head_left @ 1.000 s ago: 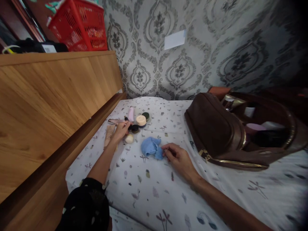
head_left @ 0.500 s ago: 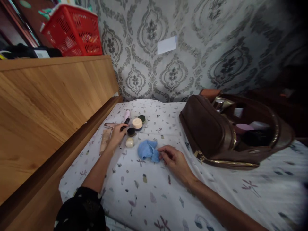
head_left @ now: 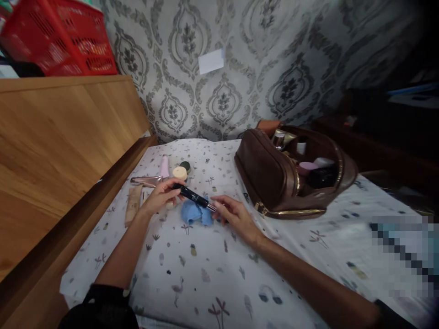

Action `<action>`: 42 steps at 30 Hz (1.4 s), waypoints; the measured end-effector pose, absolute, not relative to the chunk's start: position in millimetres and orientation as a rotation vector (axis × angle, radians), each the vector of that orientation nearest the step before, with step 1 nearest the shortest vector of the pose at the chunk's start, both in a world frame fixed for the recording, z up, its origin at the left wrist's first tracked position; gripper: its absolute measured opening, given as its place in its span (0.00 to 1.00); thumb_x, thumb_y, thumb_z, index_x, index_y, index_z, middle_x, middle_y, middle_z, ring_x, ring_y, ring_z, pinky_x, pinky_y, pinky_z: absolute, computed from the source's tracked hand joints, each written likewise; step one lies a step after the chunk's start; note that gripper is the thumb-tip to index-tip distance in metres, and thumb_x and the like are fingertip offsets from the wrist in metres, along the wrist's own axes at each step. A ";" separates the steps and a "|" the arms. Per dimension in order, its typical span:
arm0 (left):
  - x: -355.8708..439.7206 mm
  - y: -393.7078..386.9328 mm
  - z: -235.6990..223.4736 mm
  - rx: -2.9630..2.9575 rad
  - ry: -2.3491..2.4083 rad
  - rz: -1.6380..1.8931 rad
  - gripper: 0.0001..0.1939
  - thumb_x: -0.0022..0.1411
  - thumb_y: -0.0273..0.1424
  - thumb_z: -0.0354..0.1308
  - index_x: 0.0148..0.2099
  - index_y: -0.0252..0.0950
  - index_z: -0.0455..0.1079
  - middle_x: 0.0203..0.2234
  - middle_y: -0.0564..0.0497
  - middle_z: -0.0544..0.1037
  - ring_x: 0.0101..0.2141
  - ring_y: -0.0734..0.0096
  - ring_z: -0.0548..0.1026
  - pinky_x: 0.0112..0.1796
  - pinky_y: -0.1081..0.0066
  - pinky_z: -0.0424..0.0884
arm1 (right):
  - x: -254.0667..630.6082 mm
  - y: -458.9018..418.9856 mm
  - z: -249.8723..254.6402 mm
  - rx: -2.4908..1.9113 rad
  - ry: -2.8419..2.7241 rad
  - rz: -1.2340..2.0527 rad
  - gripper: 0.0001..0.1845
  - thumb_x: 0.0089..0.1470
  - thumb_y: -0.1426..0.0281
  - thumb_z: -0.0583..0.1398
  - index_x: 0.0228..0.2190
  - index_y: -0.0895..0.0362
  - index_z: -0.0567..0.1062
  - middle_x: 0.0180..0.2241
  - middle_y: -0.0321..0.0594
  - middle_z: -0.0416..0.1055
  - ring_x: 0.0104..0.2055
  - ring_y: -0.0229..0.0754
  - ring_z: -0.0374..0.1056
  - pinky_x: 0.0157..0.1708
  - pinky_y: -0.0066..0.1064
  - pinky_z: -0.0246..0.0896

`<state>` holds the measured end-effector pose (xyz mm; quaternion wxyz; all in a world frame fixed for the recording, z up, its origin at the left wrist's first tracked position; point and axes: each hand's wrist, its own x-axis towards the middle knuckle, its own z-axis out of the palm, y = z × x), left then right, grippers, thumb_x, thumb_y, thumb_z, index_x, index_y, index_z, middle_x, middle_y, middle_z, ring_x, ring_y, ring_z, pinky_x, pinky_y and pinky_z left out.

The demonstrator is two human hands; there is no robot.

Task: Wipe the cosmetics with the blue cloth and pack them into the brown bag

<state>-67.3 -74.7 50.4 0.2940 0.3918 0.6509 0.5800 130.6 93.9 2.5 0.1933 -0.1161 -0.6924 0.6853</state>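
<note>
My left hand (head_left: 160,195) is closed round one end of a black make-up brush (head_left: 192,196), held level above the bed. The fingers of my right hand (head_left: 229,214) pinch the brush's other end. A crumpled blue cloth (head_left: 192,214) lies on the patterned sheet (head_left: 212,269) just under the brush, between both hands. Behind my left hand sit a round cream jar (head_left: 179,172), a dark green lid (head_left: 185,165), a pink tube (head_left: 165,165), a rose-gold tool (head_left: 146,181) and a beige tube (head_left: 132,204).
An open brown cosmetic bag (head_left: 274,176) with several items inside lies to the right of my hands. A wooden headboard (head_left: 58,146) runs along the left, with a red basket (head_left: 58,39) on top. Patterned wallpaper closes off the back.
My left hand lifted the black brush from the group of cosmetics and brought it right, over the blue cloth. My right hand let go of the cloth and took the brush's tip.
</note>
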 end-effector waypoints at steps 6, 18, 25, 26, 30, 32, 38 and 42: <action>-52.8 -63.3 43.4 1.095 1.682 1.575 0.32 0.57 0.39 0.64 0.60 0.41 0.57 0.39 0.48 0.77 0.36 0.62 0.80 0.32 0.67 0.76 | 136.2 96.6 -0.3 -0.457 -1.853 2.021 0.23 0.44 0.53 0.67 0.34 0.58 0.76 0.20 0.33 0.71 0.21 0.35 0.64 0.22 0.27 0.60; -9.3 -53.1 36.7 2.008 2.174 0.617 0.11 0.65 0.41 0.57 0.44 0.41 0.70 0.42 0.47 0.76 0.44 0.58 0.74 0.46 0.61 0.70 | 137.2 100.5 -1.0 -0.668 -1.614 2.033 0.19 0.43 0.55 0.67 0.29 0.58 0.74 0.19 0.36 0.73 0.20 0.36 0.66 0.24 0.29 0.63; 0.0 -51.2 28.8 2.008 2.348 0.851 0.14 0.71 0.32 0.48 0.55 0.39 0.67 0.44 0.46 0.76 0.45 0.63 0.74 0.47 0.65 0.71 | 135.4 99.0 -10.2 -0.549 -1.717 1.904 0.15 0.46 0.58 0.65 0.31 0.56 0.72 0.20 0.33 0.70 0.23 0.38 0.68 0.27 0.30 0.65; 3.9 -50.4 28.2 2.011 2.362 0.951 0.16 0.71 0.32 0.48 0.58 0.39 0.64 0.46 0.45 0.75 0.47 0.63 0.74 0.49 0.65 0.71 | 136.7 97.1 -10.5 -0.533 -1.756 1.866 0.13 0.48 0.60 0.64 0.31 0.56 0.72 0.21 0.33 0.70 0.23 0.38 0.67 0.27 0.30 0.64; 21.5 -43.9 23.8 2.189 2.289 1.061 0.17 0.72 0.28 0.45 0.60 0.37 0.62 0.47 0.45 0.75 0.48 0.65 0.72 0.50 0.64 0.70 | 143.3 84.6 -7.6 -0.439 -1.917 1.598 0.04 0.48 0.72 0.60 0.31 0.56 0.73 0.28 0.35 0.71 0.29 0.37 0.67 0.31 0.28 0.64; 26.8 -39.6 20.3 2.284 2.238 1.015 0.16 0.72 0.27 0.44 0.59 0.36 0.64 0.46 0.44 0.75 0.47 0.64 0.72 0.50 0.63 0.69 | 145.2 78.6 -5.9 -0.345 -1.973 1.489 0.08 0.44 0.78 0.60 0.28 0.56 0.73 0.28 0.34 0.69 0.30 0.36 0.66 0.33 0.27 0.64; 20.1 -34.8 15.3 2.294 2.279 0.968 0.13 0.72 0.28 0.43 0.47 0.36 0.69 0.39 0.47 0.76 0.43 0.64 0.72 0.46 0.63 0.71 | 147.3 75.7 -1.2 -0.313 -1.923 1.470 0.08 0.44 0.80 0.61 0.28 0.56 0.73 0.29 0.34 0.68 0.30 0.36 0.67 0.32 0.26 0.65; 3.8 -39.7 13.4 2.112 2.421 0.974 0.15 0.73 0.32 0.42 0.47 0.37 0.70 0.40 0.46 0.76 0.44 0.64 0.73 0.45 0.63 0.72 | 152.2 79.3 7.3 -0.281 -1.924 1.433 0.06 0.48 0.78 0.61 0.29 0.56 0.75 0.30 0.35 0.69 0.30 0.35 0.68 0.31 0.26 0.65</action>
